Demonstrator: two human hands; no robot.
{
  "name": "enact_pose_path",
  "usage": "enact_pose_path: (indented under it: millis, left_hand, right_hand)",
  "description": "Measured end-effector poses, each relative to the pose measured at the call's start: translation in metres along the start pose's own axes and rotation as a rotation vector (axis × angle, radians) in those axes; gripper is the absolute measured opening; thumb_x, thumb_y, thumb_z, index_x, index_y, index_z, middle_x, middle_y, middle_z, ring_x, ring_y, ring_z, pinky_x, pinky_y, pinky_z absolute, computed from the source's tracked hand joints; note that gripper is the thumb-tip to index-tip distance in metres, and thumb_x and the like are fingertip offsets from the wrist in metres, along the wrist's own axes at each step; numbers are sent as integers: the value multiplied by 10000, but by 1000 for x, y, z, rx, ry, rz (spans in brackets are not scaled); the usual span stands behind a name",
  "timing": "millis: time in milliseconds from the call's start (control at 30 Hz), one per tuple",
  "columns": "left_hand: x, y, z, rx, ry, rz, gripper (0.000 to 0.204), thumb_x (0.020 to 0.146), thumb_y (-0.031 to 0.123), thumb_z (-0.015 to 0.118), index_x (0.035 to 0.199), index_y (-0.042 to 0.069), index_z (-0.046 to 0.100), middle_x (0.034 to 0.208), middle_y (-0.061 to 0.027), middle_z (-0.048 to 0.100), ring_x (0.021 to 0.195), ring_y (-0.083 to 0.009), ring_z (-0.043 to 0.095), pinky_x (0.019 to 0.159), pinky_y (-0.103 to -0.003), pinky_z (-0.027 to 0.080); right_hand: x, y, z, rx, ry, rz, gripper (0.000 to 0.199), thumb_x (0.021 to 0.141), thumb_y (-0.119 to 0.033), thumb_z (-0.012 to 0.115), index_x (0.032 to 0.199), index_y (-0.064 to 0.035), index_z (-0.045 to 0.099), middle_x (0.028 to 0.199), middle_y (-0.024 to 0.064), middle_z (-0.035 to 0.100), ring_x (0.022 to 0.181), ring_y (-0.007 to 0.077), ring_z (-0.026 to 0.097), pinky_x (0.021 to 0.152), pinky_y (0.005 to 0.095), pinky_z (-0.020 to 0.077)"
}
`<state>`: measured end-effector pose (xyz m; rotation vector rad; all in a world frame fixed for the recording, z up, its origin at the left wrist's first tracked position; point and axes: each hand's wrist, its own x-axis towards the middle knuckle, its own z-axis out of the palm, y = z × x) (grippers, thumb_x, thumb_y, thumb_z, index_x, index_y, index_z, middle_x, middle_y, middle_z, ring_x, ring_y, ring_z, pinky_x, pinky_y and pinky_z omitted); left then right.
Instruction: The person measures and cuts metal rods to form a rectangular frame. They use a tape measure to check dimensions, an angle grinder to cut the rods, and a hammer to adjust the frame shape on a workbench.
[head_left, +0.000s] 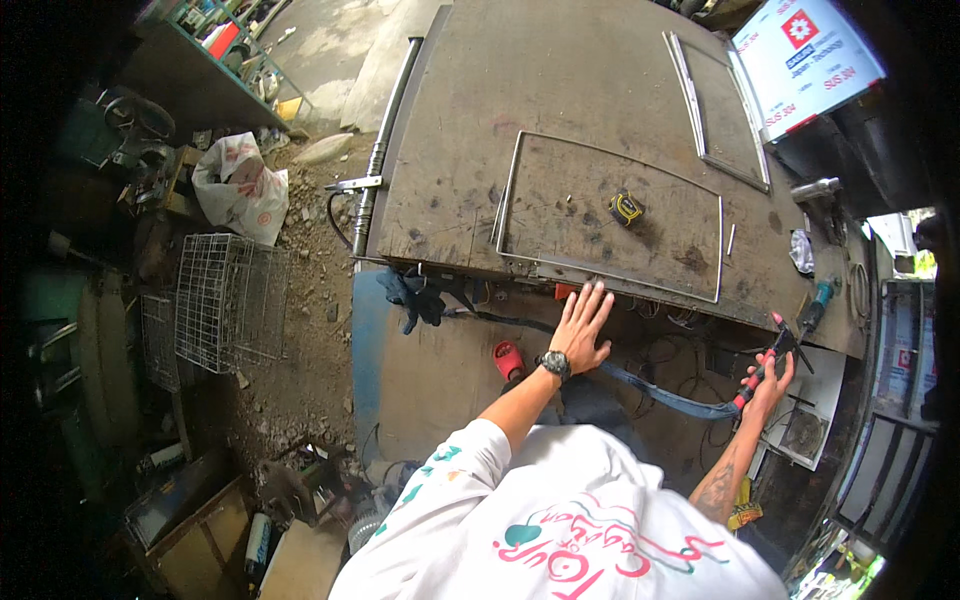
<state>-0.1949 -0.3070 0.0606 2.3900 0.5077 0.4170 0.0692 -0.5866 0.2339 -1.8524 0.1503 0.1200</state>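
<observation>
Right hand point(768, 385) clamps a red-handled holder point(772, 352); left hand point(580, 325), flat and empty, lies nearer the frame point(612, 283) on the desk point(560, 90)

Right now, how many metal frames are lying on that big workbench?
2. A large frame lies near the front edge, by the left hand, with a tape measure inside it; a smaller frame lies at the far right. Others may be hidden.

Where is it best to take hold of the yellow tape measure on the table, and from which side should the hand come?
Probably grip the tape measure across its flat sides, coming from above. It lies alone inside the metal frame on the table, with bare surface around it. The left hand at the near edge is closest.
</observation>
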Motion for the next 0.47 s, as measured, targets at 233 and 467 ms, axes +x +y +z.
enact_pose_path:
  millis: [233, 467]
  left_hand:
    - [-106, -59, 39, -190, -978, -330, 729, 981, 674, 593, 1436, 112, 682, 1415, -268, 662, 1328, -434, 630, 1127, -509, 496]
    - [-132, -118, 8, -66, -834, -635, 768, 975, 676, 614, 1530, 146, 600, 1494, -209, 629, 1424, -371, 572, 1184, -486, 456]
  right_hand:
    - [30, 11, -20, 100, 36, 39, 646, 1061, -226, 669, 1613, -186, 338, 1009, 141, 748, 664, 206, 653, 494, 339, 509]
    - [41, -3, 11, 123, -62, -43, 725, 1022, -221, 710, 1629, -186, 314, 988, 166, 744, 653, 244, 669, 487, 371, 513]
